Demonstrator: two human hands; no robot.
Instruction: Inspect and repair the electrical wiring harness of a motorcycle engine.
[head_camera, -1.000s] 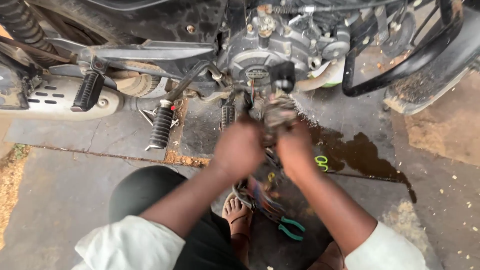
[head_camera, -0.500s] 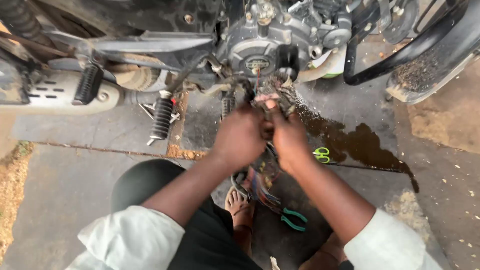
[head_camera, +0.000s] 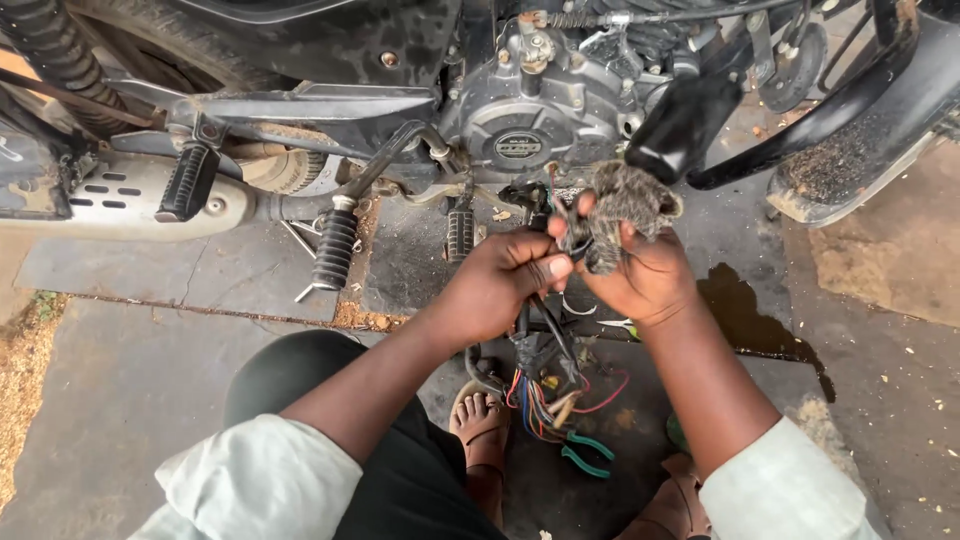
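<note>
Both hands have lifted clear of the engine: left hand pinches the wire bundle, right hand clamps a grimy rag, wiping it.

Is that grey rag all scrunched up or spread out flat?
Scrunched up. The grey rag sits bunched into a lump in the right hand, its frayed top poking above the fingers, beside the left hand pinching the wires.

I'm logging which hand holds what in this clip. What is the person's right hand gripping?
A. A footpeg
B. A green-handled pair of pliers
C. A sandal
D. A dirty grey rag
D: the right hand is closed around a dirty grey rag in front of the engine, while the green-handled pliers lie untouched on the ground below.
</note>
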